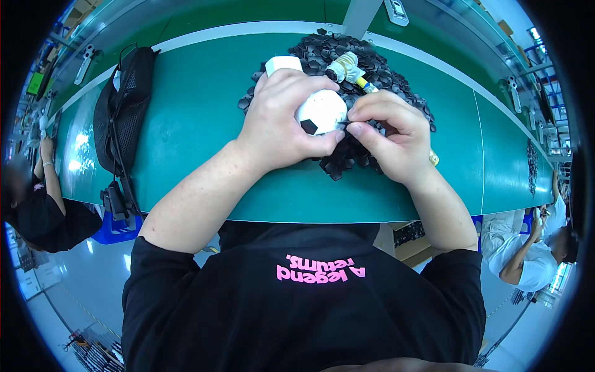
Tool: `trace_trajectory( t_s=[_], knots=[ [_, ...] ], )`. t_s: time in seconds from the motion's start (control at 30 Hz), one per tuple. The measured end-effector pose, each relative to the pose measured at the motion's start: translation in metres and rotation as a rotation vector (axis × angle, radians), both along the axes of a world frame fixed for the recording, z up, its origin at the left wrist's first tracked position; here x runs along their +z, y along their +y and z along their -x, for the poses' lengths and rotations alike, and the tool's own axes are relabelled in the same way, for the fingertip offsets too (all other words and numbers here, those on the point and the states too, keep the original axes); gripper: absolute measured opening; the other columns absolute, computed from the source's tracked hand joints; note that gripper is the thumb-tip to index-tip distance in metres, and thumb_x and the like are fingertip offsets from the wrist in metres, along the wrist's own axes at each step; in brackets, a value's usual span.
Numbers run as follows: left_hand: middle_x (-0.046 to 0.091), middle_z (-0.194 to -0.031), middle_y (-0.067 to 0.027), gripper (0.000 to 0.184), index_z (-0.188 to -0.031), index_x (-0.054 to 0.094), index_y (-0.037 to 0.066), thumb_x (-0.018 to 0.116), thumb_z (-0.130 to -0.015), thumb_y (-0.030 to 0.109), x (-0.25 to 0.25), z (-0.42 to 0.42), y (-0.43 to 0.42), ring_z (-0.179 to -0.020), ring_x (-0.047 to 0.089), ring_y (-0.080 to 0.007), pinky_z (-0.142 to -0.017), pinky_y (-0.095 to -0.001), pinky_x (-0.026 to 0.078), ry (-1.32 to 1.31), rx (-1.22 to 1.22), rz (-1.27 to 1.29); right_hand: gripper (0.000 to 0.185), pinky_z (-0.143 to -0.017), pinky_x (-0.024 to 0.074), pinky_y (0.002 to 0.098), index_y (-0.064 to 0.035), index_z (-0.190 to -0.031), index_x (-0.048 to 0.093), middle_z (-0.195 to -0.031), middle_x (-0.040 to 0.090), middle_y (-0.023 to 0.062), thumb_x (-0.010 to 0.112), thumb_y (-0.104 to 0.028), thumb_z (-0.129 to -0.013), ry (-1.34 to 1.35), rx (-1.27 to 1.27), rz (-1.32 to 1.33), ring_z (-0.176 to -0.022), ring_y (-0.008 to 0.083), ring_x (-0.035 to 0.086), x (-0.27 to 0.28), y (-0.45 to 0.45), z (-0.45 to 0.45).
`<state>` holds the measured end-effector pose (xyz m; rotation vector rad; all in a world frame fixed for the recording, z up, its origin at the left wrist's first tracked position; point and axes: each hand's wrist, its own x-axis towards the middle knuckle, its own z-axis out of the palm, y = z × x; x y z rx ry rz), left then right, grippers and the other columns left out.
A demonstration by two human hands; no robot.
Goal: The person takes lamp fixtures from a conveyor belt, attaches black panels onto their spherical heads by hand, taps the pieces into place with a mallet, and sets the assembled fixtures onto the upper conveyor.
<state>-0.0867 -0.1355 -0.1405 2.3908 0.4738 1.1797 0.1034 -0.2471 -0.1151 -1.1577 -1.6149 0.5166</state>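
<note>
My left hand is wrapped round a white ball that bears a black patch near its lower left. The thumb and index finger of my right hand pinch together at the ball's right side, on a small dark piece that is mostly hidden. Behind both hands lies a heap of black, flat, angular pieces. A tool with a cloth-wrapped head and a yellow part rests on the heap, partly behind my right hand. Just beyond my left hand is a white block-like object.
A black mesh bag with straps lies at the left on the green table. One person is at the far left, another at the far right. Below the table's front edge stands a cardboard box with dark pieces.
</note>
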Motion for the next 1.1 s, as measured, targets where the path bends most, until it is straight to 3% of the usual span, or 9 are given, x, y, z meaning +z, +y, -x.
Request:
trace_trajectory(
  t_s=[0.2, 0.43, 0.5, 0.6, 0.63, 0.73, 0.8, 0.9, 1.1],
  knots=[
    [0.071, -0.098, -0.0049, 0.051, -0.103, 0.071, 0.012, 0.084, -0.058, 0.032, 0.000, 0.000, -0.002, -0.099, 0.062, -0.0270, -0.093, -0.0417, 0.044, 0.025, -0.014, -0.038, 0.014, -0.077, 0.0507, 0.0291, 0.0026, -0.096, 0.069, -0.101, 0.066, 0.0123, 0.073, 0.004, -0.084, 0.033, 0.067, 0.083, -0.090, 0.0178, 0.063, -0.003, 0.000, 0.001],
    [0.070, -0.099, -0.0074, 0.052, -0.105, 0.071, 0.010, 0.083, -0.058, 0.030, 0.000, 0.000, -0.001, -0.099, 0.062, -0.0287, -0.092, -0.0423, 0.046, 0.024, -0.036, -0.035, 0.013, -0.077, 0.0514, 0.0315, 0.0011, -0.095, 0.068, -0.101, 0.066, 0.0119, 0.074, -0.002, -0.084, -0.068, 0.006, 0.006, -0.090, 0.0210, 0.064, -0.003, 0.003, -0.003],
    [0.070, -0.101, -0.0094, 0.052, -0.108, 0.070, 0.008, 0.083, -0.062, 0.027, -0.001, 0.002, 0.000, -0.098, 0.063, -0.0272, -0.090, -0.0410, 0.049, -0.083, -0.055, 0.153, 0.013, -0.077, 0.0519, 0.0328, 0.0006, -0.095, 0.068, -0.101, 0.067, 0.0120, 0.075, -0.004, -0.085, -0.077, -0.028, -0.018, -0.089, 0.0223, 0.065, -0.003, 0.007, -0.009],
    [0.069, -0.102, -0.0106, 0.052, -0.112, 0.068, 0.006, 0.082, -0.065, 0.025, 0.003, 0.006, 0.006, -0.098, 0.064, -0.0254, -0.087, -0.0391, 0.052, -0.190, -0.032, 0.351, 0.018, -0.076, 0.0527, 0.0387, -0.0009, -0.093, 0.067, -0.095, 0.068, 0.0134, 0.075, -0.016, -0.088, -0.764, -0.517, 0.036, -0.084, 0.0284, 0.066, -0.003, 0.017, -0.030],
    [0.068, -0.102, -0.0109, 0.052, -0.114, 0.067, 0.005, 0.081, -0.067, 0.024, 0.006, 0.008, 0.009, -0.097, 0.065, -0.0242, -0.086, -0.0378, 0.054, -0.236, -0.012, 0.458, 0.018, -0.076, 0.0527, 0.0387, -0.0009, -0.093, 0.067, -0.095, 0.068, 0.0134, 0.075, -0.016, -0.088, -0.763, -0.511, 0.033, -0.084, 0.0284, 0.066, -0.003, 0.018, -0.033],
    [0.067, -0.102, -0.0112, 0.052, -0.117, 0.066, 0.004, 0.080, -0.070, 0.024, 0.008, 0.013, 0.018, -0.097, 0.065, -0.0221, -0.084, -0.0356, 0.055, -0.297, 0.025, 0.617, 0.025, -0.075, 0.0517, 0.0435, -0.0020, -0.092, 0.065, -0.089, 0.067, 0.0147, 0.072, -0.027, -0.091, -0.794, -0.538, 0.543, -0.082, 0.0327, 0.065, -0.002, 0.018, -0.040],
    [0.066, -0.104, -0.0111, 0.051, -0.118, 0.065, 0.004, 0.079, -0.073, 0.024, 0.008, 0.013, 0.023, -0.097, 0.066, -0.0201, -0.084, -0.0339, 0.055, -0.331, 0.050, 0.726, 0.025, -0.073, 0.0514, 0.0430, -0.0026, -0.092, 0.066, -0.086, 0.066, 0.0144, 0.071, -0.027, -0.093, -0.833, -0.530, 0.437, -0.080, 0.0326, 0.066, -0.008, 0.017, -0.045],
    [0.065, -0.106, -0.0120, 0.050, -0.117, 0.065, 0.005, 0.079, -0.073, 0.024, 0.002, 0.012, 0.026, -0.097, 0.065, -0.0211, -0.084, -0.0343, 0.055, -0.256, 0.100, 0.624, 0.025, -0.068, 0.0510, 0.0421, -0.0037, -0.093, 0.066, -0.080, 0.066, 0.0137, 0.067, -0.029, -0.095, -0.908, -0.513, 0.217, -0.075, 0.0325, 0.066, -0.010, 0.016, -0.045],
    [0.063, -0.110, -0.0137, 0.049, -0.117, 0.066, 0.008, 0.080, -0.073, 0.025, 0.001, 0.011, 0.023, -0.096, 0.065, -0.0232, -0.084, -0.0348, 0.056, -0.152, 0.167, 0.505, 0.025, -0.055, 0.0491, 0.0408, -0.0043, -0.088, 0.063, -0.072, 0.064, 0.0124, 0.061, -0.026, -0.100, -0.727, -0.423, 0.046, -0.062, 0.0327, 0.064, 0.021, -0.012, -0.017]
  ],
)
